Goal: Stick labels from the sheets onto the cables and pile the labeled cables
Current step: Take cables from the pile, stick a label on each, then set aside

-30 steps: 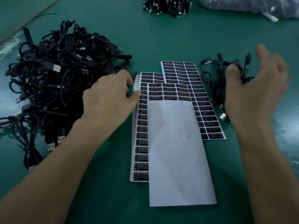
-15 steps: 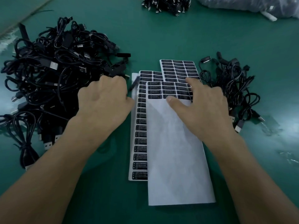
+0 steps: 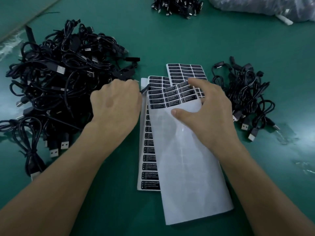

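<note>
Right hand (image 3: 209, 113) pinches the top label sheet (image 3: 187, 167); left hand (image 3: 117, 106) grips a cable (image 3: 144, 90).

The middle of the frame is taken up by three overlapping label sheets on a green table (image 3: 170, 36). The top sheet (image 3: 187, 159), mostly bare backing with black labels (image 3: 172, 99) left only at its upper end, is gripped by the right hand (image 3: 209, 113): the thumb is pressed on the backing, the fingers are curled over the raised upper right corner. Left of centre, a black cable end (image 3: 144, 89) is held in the curled fingers of the left hand (image 3: 115, 106). A large cable pile (image 3: 59, 79) is seen at the left, a smaller cable pile (image 3: 242, 92) at the right.
</note>
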`<action>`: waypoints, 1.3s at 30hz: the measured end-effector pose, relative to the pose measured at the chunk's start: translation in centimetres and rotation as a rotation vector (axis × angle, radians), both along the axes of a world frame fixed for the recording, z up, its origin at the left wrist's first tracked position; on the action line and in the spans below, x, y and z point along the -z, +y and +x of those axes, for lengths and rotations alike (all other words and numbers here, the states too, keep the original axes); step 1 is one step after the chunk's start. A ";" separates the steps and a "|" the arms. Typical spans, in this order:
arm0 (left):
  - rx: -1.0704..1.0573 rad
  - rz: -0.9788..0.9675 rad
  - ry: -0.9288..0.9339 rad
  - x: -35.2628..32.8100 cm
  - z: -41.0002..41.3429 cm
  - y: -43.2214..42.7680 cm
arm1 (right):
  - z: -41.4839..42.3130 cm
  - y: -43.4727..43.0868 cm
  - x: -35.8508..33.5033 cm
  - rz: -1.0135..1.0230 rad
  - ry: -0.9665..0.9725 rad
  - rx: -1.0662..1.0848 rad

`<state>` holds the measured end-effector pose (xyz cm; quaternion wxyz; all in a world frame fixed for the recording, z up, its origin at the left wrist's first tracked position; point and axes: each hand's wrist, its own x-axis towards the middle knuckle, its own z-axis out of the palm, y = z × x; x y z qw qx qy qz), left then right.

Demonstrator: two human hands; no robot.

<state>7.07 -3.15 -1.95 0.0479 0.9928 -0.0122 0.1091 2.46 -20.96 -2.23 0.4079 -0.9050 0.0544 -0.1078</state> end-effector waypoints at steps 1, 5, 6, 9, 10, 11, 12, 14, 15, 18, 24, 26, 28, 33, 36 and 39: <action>0.006 -0.014 -0.025 -0.1 -0.1 0.1 | 0.1 -0.1 0.0 0.026 -0.011 0.024; 0.129 -0.154 -0.265 -0.9 -1.0 0.2 | 0.5 -0.5 -0.1 0.223 -0.054 0.082; 0.183 -0.218 -0.287 -1.0 -1.4 -0.1 | 0.6 -0.5 -0.1 0.255 -0.059 0.083; 0.334 -0.527 -0.160 -0.6 -2.0 -1.1 | 0.6 0.0 0.2 0.232 -0.086 0.080; 0.356 -0.628 -0.077 -0.4 -2.0 -1.3 | 0.5 0.2 0.3 0.220 -0.099 0.085; 0.365 -0.702 -0.011 -0.3 -2.0 -1.5 | 0.5 0.4 0.4 0.215 -0.105 0.092; 0.370 -0.750 0.029 -0.1 -1.9 -1.7 | 0.5 0.6 0.5 0.217 -0.108 0.095; 0.383 -0.831 0.060 0.0 -1.8 -2.0 | 0.5 0.8 0.6 0.235 -0.120 0.079; 0.397 -0.868 0.051 -0.1 -1.8 -2.1 | 0.5 0.9 0.6 0.256 -0.131 0.066; 0.446 -0.921 0.011 -0.2 -1.9 -2.2 | 0.7 0.9 0.5 0.349 -0.164 0.051; 0.376 -0.904 -0.015 0.5 -1.6 -2.4 | 0.7 0.7 0.3 0.430 -0.185 0.039; 0.357 -0.914 -0.033 0.6 -1.7 -2.5 | 0.7 0.6 0.3 0.469 -0.182 0.039; 0.358 -0.962 -0.022 0.6 -1.7 -2.5 | 0.8 0.5 0.3 0.513 -0.149 0.040; 0.394 -0.969 -0.034 0.4 -1.7 -2.2 | 0.7 0.6 0.3 0.573 -0.119 0.037; 0.375 -0.927 -0.060 0.8 -1.5 -2.1 | 0.7 0.6 0.3 0.600 -0.123 0.024; 0.346 -0.876 -0.074 1.1 -1.3 -2.1 | 0.7 0.6 0.2 0.606 -0.113 0.020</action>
